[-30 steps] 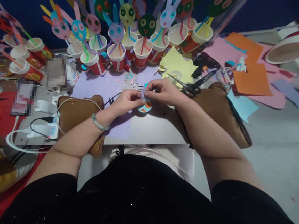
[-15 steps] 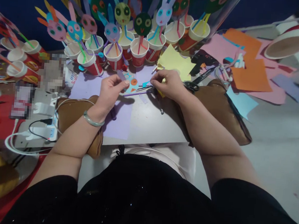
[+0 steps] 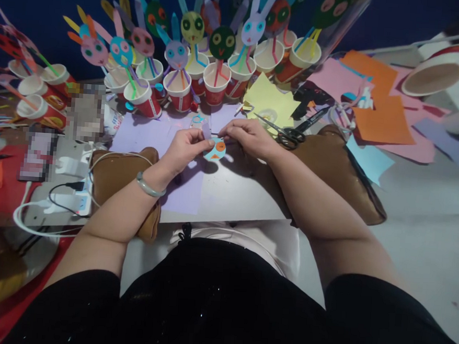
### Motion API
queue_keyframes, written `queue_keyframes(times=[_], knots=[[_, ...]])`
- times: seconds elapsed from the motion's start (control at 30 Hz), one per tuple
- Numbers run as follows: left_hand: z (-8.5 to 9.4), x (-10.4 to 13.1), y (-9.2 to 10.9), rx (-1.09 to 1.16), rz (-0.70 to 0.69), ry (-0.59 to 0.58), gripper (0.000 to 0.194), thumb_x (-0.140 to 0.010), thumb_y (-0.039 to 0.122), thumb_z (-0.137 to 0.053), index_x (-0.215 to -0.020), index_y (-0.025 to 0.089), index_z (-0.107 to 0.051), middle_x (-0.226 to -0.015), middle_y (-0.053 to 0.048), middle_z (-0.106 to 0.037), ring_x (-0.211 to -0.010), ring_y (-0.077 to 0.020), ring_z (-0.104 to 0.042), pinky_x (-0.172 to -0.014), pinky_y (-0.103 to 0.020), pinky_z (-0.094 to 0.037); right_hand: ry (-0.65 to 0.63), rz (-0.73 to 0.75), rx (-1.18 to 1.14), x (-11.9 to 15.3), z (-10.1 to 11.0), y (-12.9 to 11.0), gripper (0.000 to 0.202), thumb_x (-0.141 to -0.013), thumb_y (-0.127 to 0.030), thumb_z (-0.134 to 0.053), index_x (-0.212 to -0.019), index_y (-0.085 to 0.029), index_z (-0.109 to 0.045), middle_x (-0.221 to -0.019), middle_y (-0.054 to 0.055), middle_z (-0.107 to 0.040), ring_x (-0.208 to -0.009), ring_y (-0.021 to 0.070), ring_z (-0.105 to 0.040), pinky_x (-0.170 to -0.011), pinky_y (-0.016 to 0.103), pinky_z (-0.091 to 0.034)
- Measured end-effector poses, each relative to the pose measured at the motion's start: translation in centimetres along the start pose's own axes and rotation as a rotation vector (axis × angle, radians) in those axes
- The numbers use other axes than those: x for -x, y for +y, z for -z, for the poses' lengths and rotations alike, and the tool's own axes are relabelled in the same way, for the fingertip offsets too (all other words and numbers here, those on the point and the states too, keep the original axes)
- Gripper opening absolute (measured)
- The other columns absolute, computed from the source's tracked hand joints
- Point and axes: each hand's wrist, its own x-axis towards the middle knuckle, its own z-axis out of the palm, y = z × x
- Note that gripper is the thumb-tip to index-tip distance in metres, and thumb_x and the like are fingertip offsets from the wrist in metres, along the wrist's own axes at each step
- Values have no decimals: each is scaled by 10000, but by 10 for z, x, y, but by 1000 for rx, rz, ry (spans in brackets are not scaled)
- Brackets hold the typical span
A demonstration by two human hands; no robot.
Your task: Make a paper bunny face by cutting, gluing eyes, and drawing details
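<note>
- Fingers of the left hand [image 3: 184, 149] pinch a light-blue paper face [image 3: 211, 155] over the worktable [image 3: 238, 196], a purple strip [image 3: 206, 130] rising ear-like at its upper left.
- Fingertips of the right hand [image 3: 251, 137] bunch at the face's upper edge; whether they grip anything, I cannot tell.
- Orange eye [image 3: 220, 147] and beak [image 3: 215, 156] are on; a second ear, unseen, seems left.
- Counted: one face in hand, one visible eye, over ten paper cups [image 3: 146, 106], two brown cushions [image 3: 121, 177], one pair of scissors [image 3: 290, 137].
</note>
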Motion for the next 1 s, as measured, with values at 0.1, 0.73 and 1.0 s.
queue_keyframes(times=[0.1,0.73,1.0], knots=[[0,0,-1,-22,16,-16,551,-592,564,-987,-569,186,-586,-536,29,-575,-527,-73,-478,-519,-237,-362,-47,-15,-94,3,0,-8,255,-896,-422,-685,-798,-192,-736,-774,41,-761,-747,177,-673,-769,321,-540],[6,-3,2,-64,-35,135,375,-806,398,-881,-641,199,-609,-608,26,-611,-557,-92,-540,-527,-231,-440,-68,-41,558,2,0,9,152,-880,-271,-656,-828,-187,-772,-872,86,-752,-894,261,-616,-931,458,-383],[5,-4,-1,-125,-123,133,450,-796,403,-862,-580,210,-518,-562,33,-516,-563,-94,-451,-527,-242,-375,-113,-40,795,3,-24,3,243,-954,-337,-596,-967,-177,-778,-1022,163,-757,-1018,343,-567,-946,492,-312]])
